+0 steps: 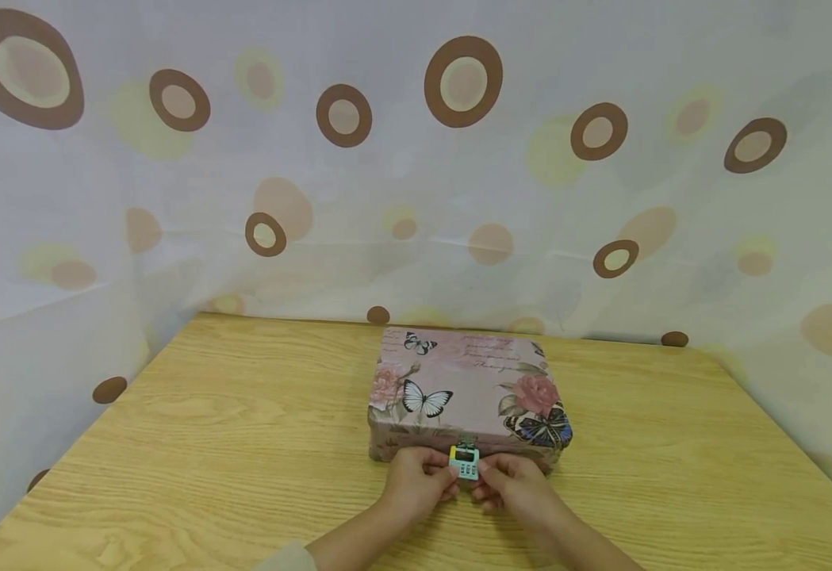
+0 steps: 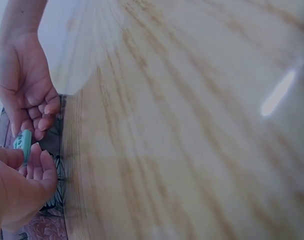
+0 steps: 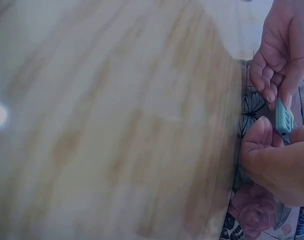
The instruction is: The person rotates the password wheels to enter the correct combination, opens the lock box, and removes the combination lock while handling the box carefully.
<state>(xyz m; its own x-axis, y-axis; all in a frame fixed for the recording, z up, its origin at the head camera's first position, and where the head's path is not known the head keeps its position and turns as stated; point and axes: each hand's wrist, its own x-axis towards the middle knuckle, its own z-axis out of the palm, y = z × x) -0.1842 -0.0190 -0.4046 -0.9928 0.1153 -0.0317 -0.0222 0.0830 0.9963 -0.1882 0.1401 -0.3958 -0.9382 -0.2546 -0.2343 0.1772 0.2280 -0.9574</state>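
A small teal combination padlock (image 1: 465,464) with number dials and a yellow corner hangs at the front clasp (image 1: 467,442) of a pink box (image 1: 469,381) printed with butterflies and roses. The box lid is down. From the left, my left hand (image 1: 417,482) pinches the padlock between thumb and fingers. My right hand (image 1: 519,488) pinches its other side. Both wrist views show the padlock (image 2: 23,145) between the fingertips, with the remaining fingers curled beneath it. Whether the shackle is locked cannot be told.
The box stands on a wood-grain table (image 1: 244,428), close to its back edge. Behind and at both sides hangs a pale curtain (image 1: 387,182) with brown and yellow circles. A bright reflection lies on the tabletop in the wrist views.
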